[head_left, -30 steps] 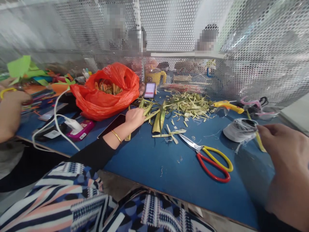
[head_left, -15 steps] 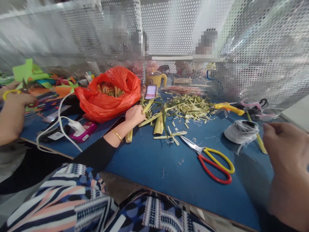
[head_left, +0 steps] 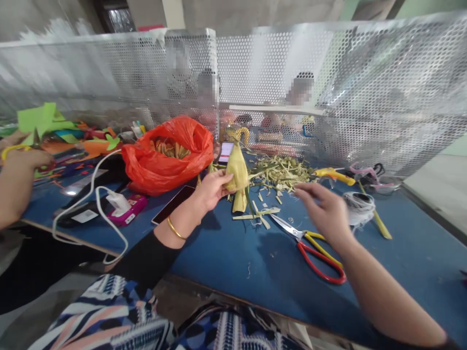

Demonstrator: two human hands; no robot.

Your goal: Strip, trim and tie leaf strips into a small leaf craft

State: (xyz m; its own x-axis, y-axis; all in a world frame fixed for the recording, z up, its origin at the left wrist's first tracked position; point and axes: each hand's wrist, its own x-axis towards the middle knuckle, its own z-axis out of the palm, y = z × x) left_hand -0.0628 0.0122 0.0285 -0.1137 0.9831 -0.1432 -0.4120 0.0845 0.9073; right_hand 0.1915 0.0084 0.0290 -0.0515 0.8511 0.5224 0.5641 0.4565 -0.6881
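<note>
Fingers of the left hand (head_left: 209, 192) pinch the side of a yellow-green husk bundle (head_left: 237, 170), holding it roughly upright above the blue bench (head_left: 219, 262), its narrow end up. The right hand (head_left: 326, 209) hangs well apart from it, fingers bent and thumb near the forefinger; whether their tips meet, I cannot tell. Below and beyond that hand lie scissors (head_left: 298, 235) with one red and one yellow handle, blades toward some crossed husk strips (head_left: 255, 215). White thread spool (head_left: 357, 206) sits just beside the right hand, to its right. Behind the bundle, a smartphone (head_left: 226, 151) stands near a red plastic bag (head_left: 164, 177) on the left; a heap of husk scraps (head_left: 284, 170) spreads to the right. At far left, a co-worker's hand (head_left: 27, 159) holds yellow-handled scissors.
</note>
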